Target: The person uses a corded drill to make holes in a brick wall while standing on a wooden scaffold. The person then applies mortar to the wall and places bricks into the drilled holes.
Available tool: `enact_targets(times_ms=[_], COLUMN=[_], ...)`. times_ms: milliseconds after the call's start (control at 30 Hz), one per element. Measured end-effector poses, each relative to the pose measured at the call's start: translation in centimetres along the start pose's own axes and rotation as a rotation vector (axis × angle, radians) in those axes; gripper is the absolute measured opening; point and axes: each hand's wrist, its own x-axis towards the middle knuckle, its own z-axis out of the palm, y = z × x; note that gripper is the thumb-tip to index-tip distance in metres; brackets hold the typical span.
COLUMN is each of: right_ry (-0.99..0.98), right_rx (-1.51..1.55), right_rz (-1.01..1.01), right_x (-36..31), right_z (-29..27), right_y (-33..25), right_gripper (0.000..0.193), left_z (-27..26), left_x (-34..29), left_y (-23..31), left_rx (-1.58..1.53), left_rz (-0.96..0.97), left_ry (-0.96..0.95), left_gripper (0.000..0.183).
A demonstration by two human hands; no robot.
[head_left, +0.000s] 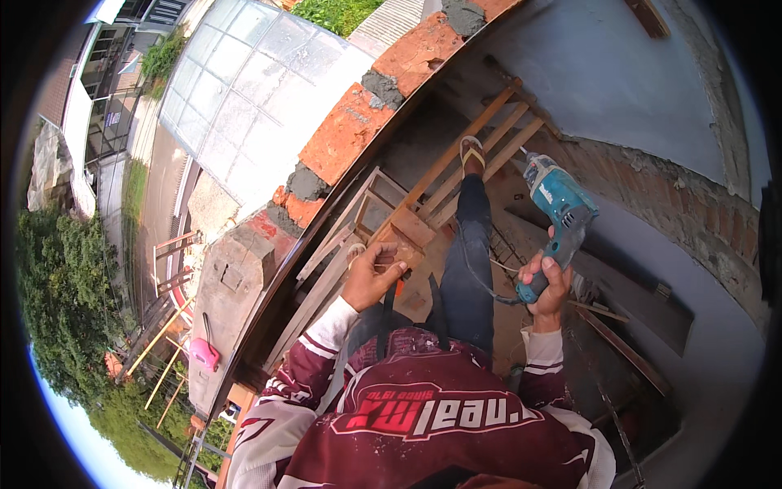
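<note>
Pink-bodied tool [204, 353] sits near left edge of the concrete wall top [236, 265]. Left hand [375, 275]: fingers curled beside a wood block [414, 227]; can't tell if it's pinching anything. Right hand [550, 285] grips the corded drill [562, 200] midair, chuck just beside planks [497, 134]. Likely rigid, hefty, nose-heavy: hold rear handle, steady housing, avoid chuck.

Pale lettering is borne by the teal drill [570, 208] held in the right hand [547, 285]. Across the maroon shirt [440, 447], below both hands, large red-and-white lettering is printed — with a smaller line beside it. Far left of the left hand [371, 279], a small sign [112, 118] is seen — too small to be read.
</note>
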Motion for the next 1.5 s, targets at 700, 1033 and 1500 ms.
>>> enact_targets(times_ms=[700,1033,1500], right_ry=[0.428,0.247,0.189], right_rx=[0.562,0.465,0.273], right_rz=[-0.003,-0.099,-0.110], right_x=[-2.9,-14.5,-19.8], right_z=[-6.7,1.2,8.0], right_y=[4.9,7.3,8.9], right_gripper=[0.026,0.025,0.022], left_z=[-25.8,-23.6,-24.0], left_x=[-13.5,-12.5,-12.7], left_y=[-2.5,-2.3,-1.6], left_rx=[1.022,0.954,0.979], left_rz=[0.314,0.483,0.406], left_ry=[0.793,0.970,0.957], left_gripper=[0.092,0.074,0.063])
